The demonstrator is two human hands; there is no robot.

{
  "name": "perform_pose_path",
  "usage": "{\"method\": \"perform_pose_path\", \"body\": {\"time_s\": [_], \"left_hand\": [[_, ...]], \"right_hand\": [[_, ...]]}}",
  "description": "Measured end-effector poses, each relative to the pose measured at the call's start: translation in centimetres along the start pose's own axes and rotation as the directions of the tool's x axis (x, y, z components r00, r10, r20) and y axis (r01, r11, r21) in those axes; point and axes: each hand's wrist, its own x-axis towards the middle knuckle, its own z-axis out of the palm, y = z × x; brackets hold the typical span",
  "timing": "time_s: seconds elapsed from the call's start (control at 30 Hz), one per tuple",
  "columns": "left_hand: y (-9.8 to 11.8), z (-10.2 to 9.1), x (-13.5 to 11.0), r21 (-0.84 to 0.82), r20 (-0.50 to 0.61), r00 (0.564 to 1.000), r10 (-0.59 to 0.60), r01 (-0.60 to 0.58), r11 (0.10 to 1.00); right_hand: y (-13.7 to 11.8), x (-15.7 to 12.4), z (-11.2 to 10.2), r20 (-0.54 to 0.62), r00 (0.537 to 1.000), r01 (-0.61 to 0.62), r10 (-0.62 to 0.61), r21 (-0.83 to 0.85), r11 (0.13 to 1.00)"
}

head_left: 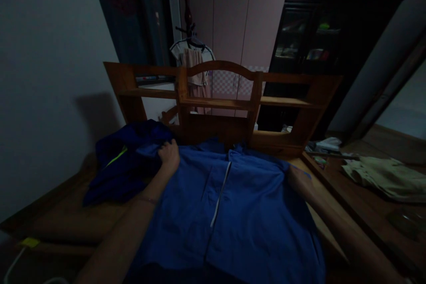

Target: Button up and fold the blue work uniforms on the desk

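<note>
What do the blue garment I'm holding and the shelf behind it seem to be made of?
Garment: probably woven cloth, smooth with a faint sheen, since it creases in soft folds; fibre unclear. Shelf: likely wood, perhaps varnished, going by its orange-brown tone; dim light obscures the grain.

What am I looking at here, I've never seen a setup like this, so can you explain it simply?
There's no machine here, just a person's two bare hands. The one picture comes from a camera on their head, looking forward and down. A blue garment lies spread on a wooden surface, beside a bunched darker blue cloth. The left hand holds the garment's upper left edge. The right hand is at the opposite edge; its grip is too dark to make out.
</note>
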Motion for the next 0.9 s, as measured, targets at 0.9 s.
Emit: {"method": "perform_pose_path", "body": {"time_s": [0.9], "left_hand": [[8.1,7.1,-6.2,-0.928,0.369,0.490,0.790,0.154,0.338]], "right_hand": [[-15.3,-2.5,-0.7,0.014,0.727,0.303,-0.686,0.891,0.338]]}}
